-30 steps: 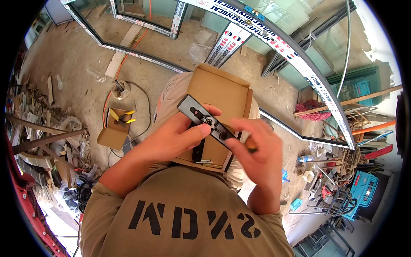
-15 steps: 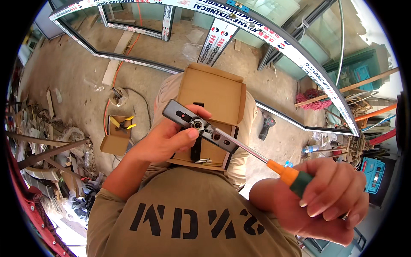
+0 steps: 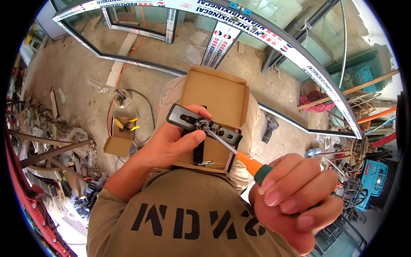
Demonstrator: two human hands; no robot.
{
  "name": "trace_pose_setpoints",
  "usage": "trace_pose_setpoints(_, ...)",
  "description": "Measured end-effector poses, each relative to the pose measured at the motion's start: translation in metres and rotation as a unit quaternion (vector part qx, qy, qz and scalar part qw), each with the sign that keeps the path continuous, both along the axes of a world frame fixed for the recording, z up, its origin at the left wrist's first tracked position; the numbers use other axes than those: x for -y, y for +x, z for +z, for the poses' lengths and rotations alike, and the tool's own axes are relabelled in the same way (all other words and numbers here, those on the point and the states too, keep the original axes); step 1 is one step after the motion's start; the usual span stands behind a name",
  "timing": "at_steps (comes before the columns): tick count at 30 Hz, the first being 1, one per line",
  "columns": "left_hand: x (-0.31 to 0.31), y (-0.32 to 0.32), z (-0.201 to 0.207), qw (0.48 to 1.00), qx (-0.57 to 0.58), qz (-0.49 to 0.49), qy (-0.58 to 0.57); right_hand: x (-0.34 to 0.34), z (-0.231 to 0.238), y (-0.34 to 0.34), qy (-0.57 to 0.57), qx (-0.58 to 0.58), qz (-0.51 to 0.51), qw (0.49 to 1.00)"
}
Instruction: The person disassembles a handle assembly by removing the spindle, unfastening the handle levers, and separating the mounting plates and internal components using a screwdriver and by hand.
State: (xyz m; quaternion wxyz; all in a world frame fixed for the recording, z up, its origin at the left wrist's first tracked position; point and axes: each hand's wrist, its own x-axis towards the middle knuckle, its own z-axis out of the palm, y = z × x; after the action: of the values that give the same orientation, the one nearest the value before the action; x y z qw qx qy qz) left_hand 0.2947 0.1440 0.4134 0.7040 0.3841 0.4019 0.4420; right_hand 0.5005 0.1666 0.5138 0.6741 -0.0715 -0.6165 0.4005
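My left hand [image 3: 169, 143] grips a dark grey door handle plate [image 3: 180, 117] by its edge, thumb along the near side. Slots and round fittings run along the plate. In my right hand [image 3: 299, 192] is a screwdriver [image 3: 246, 162] with an orange and green handle. Its tip meets the round fitting near the plate's middle. Below the plate an open cardboard box [image 3: 214, 91] rests on my lap. Inside it lie a black bar [image 3: 198, 153], partly covered by the plate, and several thin metal pins or screws [image 3: 207, 164].
A large taped window frame [image 3: 295, 49] stands ahead, curving to the right. Yellow-handled pliers [image 3: 126, 126] lie in a small carton on the floor at left. A cordless drill [image 3: 270, 128] lies right of my knee. Scrap [image 3: 68, 158] heaps at left; a blue tool case [image 3: 373, 180] is at far right.
My right hand has moved left and inward with the screwdriver. Its tip has shifted from the plate's right part to the round fitting. The plate has turned slightly in my left hand.
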Motion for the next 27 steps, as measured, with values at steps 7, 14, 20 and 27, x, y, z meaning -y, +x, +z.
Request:
trace_pose_setpoints(7,-0.001,-0.010,-0.002,0.991,-0.041,0.112,0.052,-0.022,-0.009,0.017,0.070,0.168,-0.035,0.983)
trace_pose_setpoints(14,-0.011,-0.027,0.006,0.946,-0.131,0.233,0.181,-0.014,-0.005,0.039,0.012,0.298,-0.093,0.950)
trace_pose_setpoints(20,-0.013,-0.048,0.009,0.909,-0.264,0.238,0.217,-0.015,-0.014,0.041,-0.182,0.334,-0.116,0.918)
trace_pose_setpoints(27,-0.015,-0.056,0.005,0.891,-0.310,0.195,0.268,-0.014,-0.033,0.045,-0.062,0.347,-0.140,0.925)
